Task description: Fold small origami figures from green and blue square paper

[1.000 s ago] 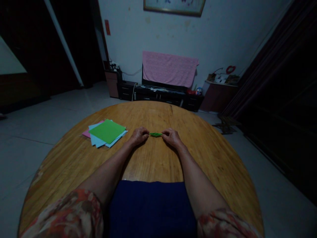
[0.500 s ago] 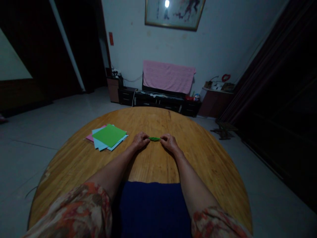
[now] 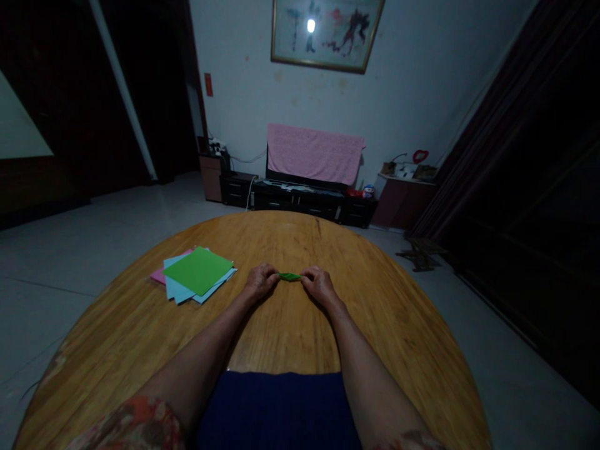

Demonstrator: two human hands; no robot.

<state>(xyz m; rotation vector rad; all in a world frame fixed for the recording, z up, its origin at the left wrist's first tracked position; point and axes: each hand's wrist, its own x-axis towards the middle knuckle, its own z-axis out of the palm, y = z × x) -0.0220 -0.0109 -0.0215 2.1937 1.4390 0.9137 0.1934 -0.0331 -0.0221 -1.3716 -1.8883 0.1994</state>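
Both hands are at work on a small folded green piece (image 3: 290, 276), which sits between them around the middle of the wooden surface (image 3: 290, 340). The left hand (image 3: 262, 281) pinches its left end and the right hand (image 3: 320, 285) pinches its right end, fingers drawn close on each side, so only the piece's middle shows, with fine fold lines running along it. The step in hand looks like working the folds from both ends at once; whether the piece rests on the surface or is slightly raised is hard to tell. Any move from this grip seems to call for a light, even pinch and both hands acting together, as an uneven pull could skew the folds.

Near the left hand lies a loose stack: a green sheet (image 3: 199, 270) on top, blue sheets (image 3: 174, 290) fanned beneath, and a pink sheet (image 3: 158, 275) peeking out at the left. A leftward sweep could brush it. A dark blue cloth (image 3: 281, 412) is at the near side, between the forearms. Beyond the surface are a pink towel (image 3: 314, 153) and a low black cabinet (image 3: 293, 200).
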